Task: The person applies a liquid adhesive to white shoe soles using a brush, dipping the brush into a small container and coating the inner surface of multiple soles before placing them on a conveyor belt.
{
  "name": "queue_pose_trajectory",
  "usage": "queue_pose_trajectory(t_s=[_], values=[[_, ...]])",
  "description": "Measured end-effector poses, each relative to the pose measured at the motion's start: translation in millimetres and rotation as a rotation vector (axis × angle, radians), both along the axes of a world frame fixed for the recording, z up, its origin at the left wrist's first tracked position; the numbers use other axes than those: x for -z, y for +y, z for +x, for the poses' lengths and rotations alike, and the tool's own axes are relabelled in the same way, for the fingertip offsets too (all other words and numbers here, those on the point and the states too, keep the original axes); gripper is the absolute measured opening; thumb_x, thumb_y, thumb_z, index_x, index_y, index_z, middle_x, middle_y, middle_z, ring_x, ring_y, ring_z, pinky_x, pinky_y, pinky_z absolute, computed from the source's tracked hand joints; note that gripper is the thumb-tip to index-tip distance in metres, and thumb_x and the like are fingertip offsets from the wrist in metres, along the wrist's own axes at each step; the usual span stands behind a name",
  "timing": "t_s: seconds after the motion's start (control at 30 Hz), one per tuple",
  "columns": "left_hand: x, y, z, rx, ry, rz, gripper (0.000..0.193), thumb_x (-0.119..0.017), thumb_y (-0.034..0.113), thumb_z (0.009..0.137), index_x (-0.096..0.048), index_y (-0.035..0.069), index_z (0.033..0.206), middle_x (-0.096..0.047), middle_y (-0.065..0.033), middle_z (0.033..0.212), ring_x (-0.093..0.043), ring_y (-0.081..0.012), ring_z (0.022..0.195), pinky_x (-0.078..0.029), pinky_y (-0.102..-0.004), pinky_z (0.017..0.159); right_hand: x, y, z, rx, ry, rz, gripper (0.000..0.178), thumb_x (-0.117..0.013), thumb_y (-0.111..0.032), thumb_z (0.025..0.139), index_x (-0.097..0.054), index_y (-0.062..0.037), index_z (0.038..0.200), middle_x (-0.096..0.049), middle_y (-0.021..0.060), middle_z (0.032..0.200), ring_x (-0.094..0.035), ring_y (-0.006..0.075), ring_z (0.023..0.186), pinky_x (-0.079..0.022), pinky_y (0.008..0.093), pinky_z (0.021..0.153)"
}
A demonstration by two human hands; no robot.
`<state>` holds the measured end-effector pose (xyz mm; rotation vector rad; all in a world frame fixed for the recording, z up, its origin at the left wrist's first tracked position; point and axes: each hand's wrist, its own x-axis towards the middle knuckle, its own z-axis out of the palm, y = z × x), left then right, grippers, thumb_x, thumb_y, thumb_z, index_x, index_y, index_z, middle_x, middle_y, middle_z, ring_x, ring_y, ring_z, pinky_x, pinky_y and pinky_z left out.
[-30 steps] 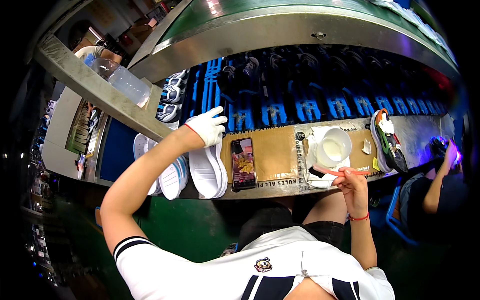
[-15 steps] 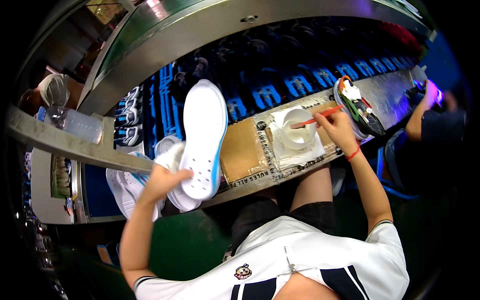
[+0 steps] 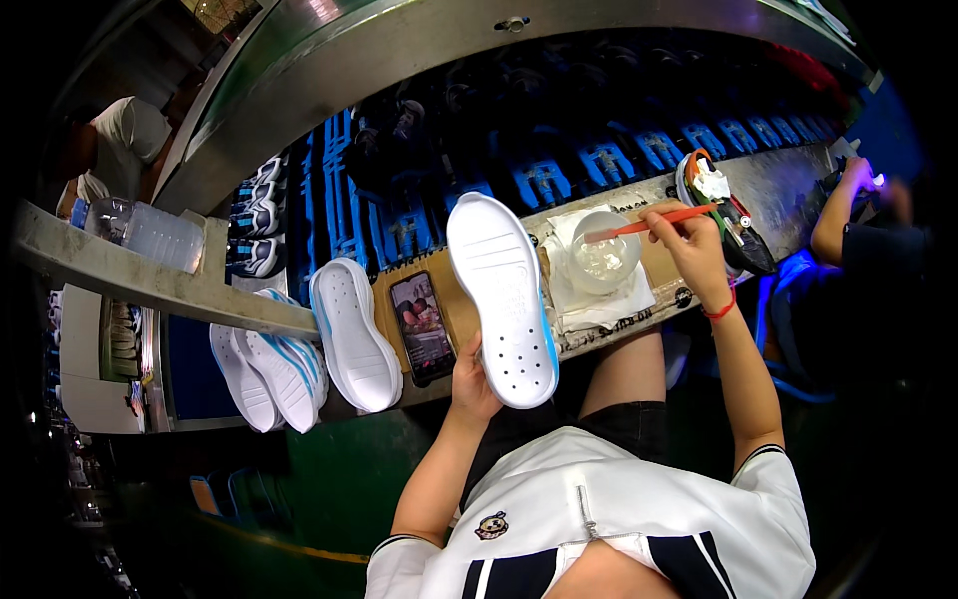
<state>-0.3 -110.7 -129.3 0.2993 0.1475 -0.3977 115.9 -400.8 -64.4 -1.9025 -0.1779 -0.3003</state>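
Note:
My left hand (image 3: 473, 385) grips a white shoe sole (image 3: 502, 290) with a blue side edge by its lower left side. The sole stands tilted up, its face with small holes and grooves toward me. In my right hand (image 3: 691, 248) is a red-handled brush (image 3: 621, 231), pinched between the fingers. The brush's tip end reaches over a white bowl (image 3: 605, 268) holding a pale clear substance; the bristles are hard to make out. Under the bowl lie white paper sheets (image 3: 631, 304).
More white soles (image 3: 357, 334) lean on the bench at the left. A phone (image 3: 422, 324) with a lit screen lies beside them. Shoes fill the dark racks (image 3: 544, 182) behind. A colourful shoe (image 3: 733, 225) stands at right, and another person's arm (image 3: 836, 215) works beyond. A metal rail (image 3: 150, 272) crosses the left.
My left hand has brought the sole rightward and nearer to me, away from the other soles, uncovering the phone. The brush has shifted slightly but stays over the bowl.

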Motion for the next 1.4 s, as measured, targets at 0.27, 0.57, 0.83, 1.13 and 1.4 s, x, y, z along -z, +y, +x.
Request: queue_pose_trajectory(t_s=[0.27,0.57,0.83,1.13,1.4], values=[[-18,-10,15,0.074,-0.004,0.489,0.061,-0.04,0.047,0.093,-0.037,0.004,0.136,-0.056,-0.0142,0.122,-0.061,-0.0255,0.104,-0.052,-0.0409,0.088,-10,-7,-8,-0.105,0.198,0.058,0.02,-0.058,-0.014,0.091,-0.065,0.0049,0.093,-0.066,0.006,0.073,-0.055,0.0066,0.065,-0.041,0.0198,0.058],[-37,-23,14,0.105,-0.065,0.56,0.062,-0.045,0.045,0.094,-0.034,0.002,0.137,-0.054,-0.0123,0.124,-0.057,-0.0191,0.109,-0.048,-0.0335,0.091,-33,37,-29,-0.329,0.042,0.044,0.016,-0.058,-0.008,0.09,-0.065,0.0052,0.096,-0.068,0.0086,0.075,-0.063,0.0113,0.073,-0.047,0.0225,0.064],[-30,-16,13,0.194,-0.091,0.57,0.063,-0.044,0.045,0.094,-0.033,0.001,0.137,-0.054,-0.0147,0.123,-0.059,-0.0227,0.106,-0.049,-0.0353,0.089,-34,34,-18,-0.261,0.129,-0.025,0.019,-0.056,-0.009,0.091,-0.067,0.0066,0.09,-0.067,0.0089,0.074,-0.061,0.0106,0.067,-0.046,0.0229,0.059],[-44,8,8,0.576,0.086,-0.045,0.074,-0.038,0.052,0.093,-0.025,-0.002,0.142,-0.043,-0.0314,0.126,-0.058,-0.0434,0.093,-0.052,-0.0559,0.073,-63,31,36,-0.526,-0.139,-0.172,0.015,-0.06,-0.009,0.088,-0.068,0.0037,0.09,-0.068,0.0102,0.087,-0.064,0.0159,0.073,-0.051,0.0274,0.069],[-44,6,15,0.446,0.094,-0.1,0.071,-0.028,0.053,0.095,-0.032,-0.005,0.136,-0.052,-0.0309,0.115,-0.062,-0.043,0.089,-0.054,-0.0512,0.069,-63,95,-10,-0.967,-0.003,-0.077,0.016,-0.063,-0.016,0.086,-0.07,-0.0014,0.088,-0.068,0.0084,0.081,-0.065,0.0168,0.075,-0.05,0.0293,0.069]])
